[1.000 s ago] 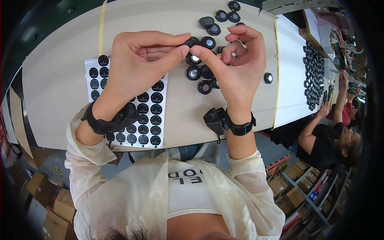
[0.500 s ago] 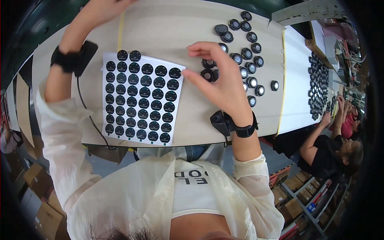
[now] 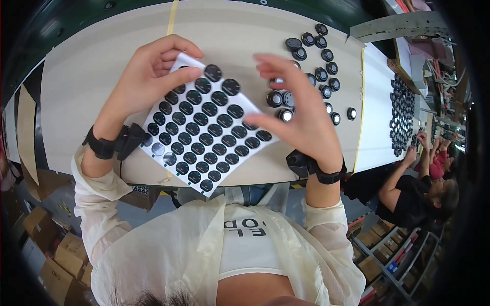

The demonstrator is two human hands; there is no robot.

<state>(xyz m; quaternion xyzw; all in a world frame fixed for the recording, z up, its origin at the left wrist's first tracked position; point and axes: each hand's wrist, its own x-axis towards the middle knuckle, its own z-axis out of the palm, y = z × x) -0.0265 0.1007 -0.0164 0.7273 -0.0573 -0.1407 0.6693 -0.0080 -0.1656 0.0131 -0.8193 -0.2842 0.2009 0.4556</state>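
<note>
Remotely, I have the left hand (image 3: 144, 77) pinching the sticker sheet (image 3: 206, 130) by its far corner; an edge-only grip should spare its labels (image 3: 224, 120). At the sheet's right edge, the right hand (image 3: 301, 109) spreads its fingers, contact unclear; right of the sheet lie black round parts (image 3: 320, 74).

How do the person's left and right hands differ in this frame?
The left hand grips a corner of the label sheet; the right hand is open, its contact with the sheet unclear. The left hand looks fairly sharp, while the right hand is partly blurred. Both have a black strap at the wrist.
</note>
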